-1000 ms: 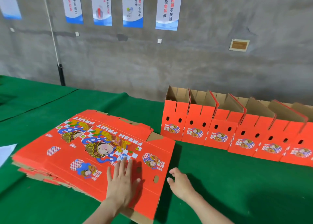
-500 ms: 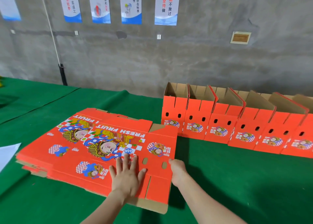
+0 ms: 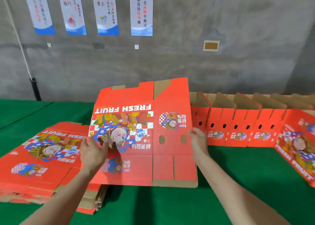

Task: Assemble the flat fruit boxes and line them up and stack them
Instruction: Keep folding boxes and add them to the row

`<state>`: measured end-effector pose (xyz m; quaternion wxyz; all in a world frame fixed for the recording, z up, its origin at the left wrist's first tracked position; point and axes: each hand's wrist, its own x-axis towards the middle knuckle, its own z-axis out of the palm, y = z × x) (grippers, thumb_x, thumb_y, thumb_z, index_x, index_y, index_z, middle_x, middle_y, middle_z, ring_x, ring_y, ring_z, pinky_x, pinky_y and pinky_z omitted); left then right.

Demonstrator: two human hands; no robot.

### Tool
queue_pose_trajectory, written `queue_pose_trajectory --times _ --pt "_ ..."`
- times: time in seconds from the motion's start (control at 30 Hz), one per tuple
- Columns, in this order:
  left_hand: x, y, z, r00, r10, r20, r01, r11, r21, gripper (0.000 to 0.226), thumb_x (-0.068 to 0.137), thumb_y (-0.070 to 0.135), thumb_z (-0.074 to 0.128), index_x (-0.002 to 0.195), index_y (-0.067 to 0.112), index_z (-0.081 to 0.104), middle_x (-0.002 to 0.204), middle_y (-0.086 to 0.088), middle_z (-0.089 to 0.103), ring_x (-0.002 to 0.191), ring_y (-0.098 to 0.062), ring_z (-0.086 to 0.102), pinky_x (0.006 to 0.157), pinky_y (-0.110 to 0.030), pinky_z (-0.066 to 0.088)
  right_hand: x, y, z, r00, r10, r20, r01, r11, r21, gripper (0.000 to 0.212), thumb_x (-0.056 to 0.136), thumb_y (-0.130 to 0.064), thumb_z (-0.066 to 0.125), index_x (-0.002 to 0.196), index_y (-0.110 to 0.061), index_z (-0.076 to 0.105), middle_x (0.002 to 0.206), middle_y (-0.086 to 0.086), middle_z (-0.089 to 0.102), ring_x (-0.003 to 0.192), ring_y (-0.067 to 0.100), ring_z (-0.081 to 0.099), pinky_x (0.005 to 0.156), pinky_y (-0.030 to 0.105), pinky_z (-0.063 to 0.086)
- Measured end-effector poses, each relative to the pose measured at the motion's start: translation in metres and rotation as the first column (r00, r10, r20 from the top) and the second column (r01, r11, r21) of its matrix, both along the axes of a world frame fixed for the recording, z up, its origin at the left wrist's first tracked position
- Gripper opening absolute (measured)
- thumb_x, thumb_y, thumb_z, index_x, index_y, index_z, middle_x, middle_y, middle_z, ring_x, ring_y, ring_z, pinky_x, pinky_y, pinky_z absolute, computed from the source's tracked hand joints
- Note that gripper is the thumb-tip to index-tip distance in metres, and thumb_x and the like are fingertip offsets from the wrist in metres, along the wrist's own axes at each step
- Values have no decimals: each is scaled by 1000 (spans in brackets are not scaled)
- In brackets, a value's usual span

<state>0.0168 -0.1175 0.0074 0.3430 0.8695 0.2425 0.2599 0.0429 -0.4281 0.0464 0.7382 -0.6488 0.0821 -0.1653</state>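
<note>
A grey wall (image 3: pixel 221 63) closes off the far side behind the flat box (image 3: pixel 144 139), with four posters (image 3: pixel 141 11) high on it; the three to the left are blurred and cut off at the top. The green table (image 3: pixel 170 204) spreads out under the flat box, with bare cloth in front of it and to its right. Right of the flat box, a row of built boxes (image 3: pixel 238 122) stands upright along the wall, tops open. The row's near end is hidden behind the flat box, and its far end is blurred. Another printed box (image 3: pixel 296 144) is cut off by the picture's right edge.

Left of the flat box and partly under it lies a stack (image 3: pixel 42 165) of unfolded boxes. The flat box is tilted up off the stack, orange, its "FRESH FRUIT" lettering and cartoon figure upside down, with two oval holes and brown card showing along its bottom edge.

The right hand (image 3: pixel 198 141) pinches its right edge, thumb in front. The left hand (image 3: pixel 92 150) lies on the printed face near the left edge with fingers spread, motion-blurred.
</note>
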Motion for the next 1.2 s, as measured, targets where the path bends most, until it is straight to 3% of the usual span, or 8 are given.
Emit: queue_pose_trajectory --times 0.2,0.37,0.5,0.67,0.83,0.97,1.07,1.2 --pt "24 -18 34 969 -168 180 210 946 -248 40 90 33 63 94 -7 59 90 -26 65 89 -42 64 80 -52 51 -39 -98 2 993 -58 102 57 998 13 28 90 1 52 73 -17 65 62 -10 65 60 3 58 55 15 45" --pt "28 -56 59 872 -325 366 489 578 -653 28 86 39 65 89 11 64 68 -4 70 54 -17 64 55 -33 55 -69 -157 -5 989 -83 121 84 996 -4 26 92 1 48 77 -10 65 64 0 64 64 13 57 59 21 47" --pt "24 -83 67 767 -438 469 631 380 -676 21 85 22 65 100 7 64 86 -12 74 66 -23 71 62 -38 59 -82 -185 -10 994 -107 33 111 981 -160 19 95 -1 48 91 -12 63 89 9 64 86 25 55 76 36 44" --pt "2 -127 61 683 -476 554 729 403 -553 12 88 14 61 98 8 65 87 -10 73 69 -20 70 61 -32 59 -89 -185 6 924 -251 288 382 622 -684 58 88 -2 61 141 -3 38 144 10 39 135 24 34 113 34 26" --pt "-27 -147 45 669 -518 534 743 436 -508 12 83 20 66 92 14 68 87 -8 74 73 -21 71 58 -30 58 -85 -162 35 916 -64 395 351 602 -717 45 85 -8 66 127 -7 51 115 0 51 75 10 51 75 21 36" --pt "-45 -148 24 724 -447 525 690 460 -559 6 82 24 66 86 22 70 85 -6 74 71 -19 70 63 -33 58 -86 -156 43 982 33 186 112 691 -714 24 88 -20 66 107 -8 58 89 7 62 68 23 56 71 36 46" --pt "-56 -147 9 745 -409 527 667 474 -575 6 82 24 66 84 26 71 83 -2 74 70 -17 70 61 -33 57 -88 -151 46 995 99 9 -44 518 -854 28 95 -33 54 89 -6 54 74 8 63 60 26 63 59 34 46" --pt "-70 -140 0 685 -428 589 728 432 -532 27 84 18 61 108 29 68 98 1 74 82 -14 71 64 -34 60 -91 -145 46 976 204 -81 -182 548 -817 17 100 -32 43 104 -17 49 62 2 63 49 16 66 45 23 48"
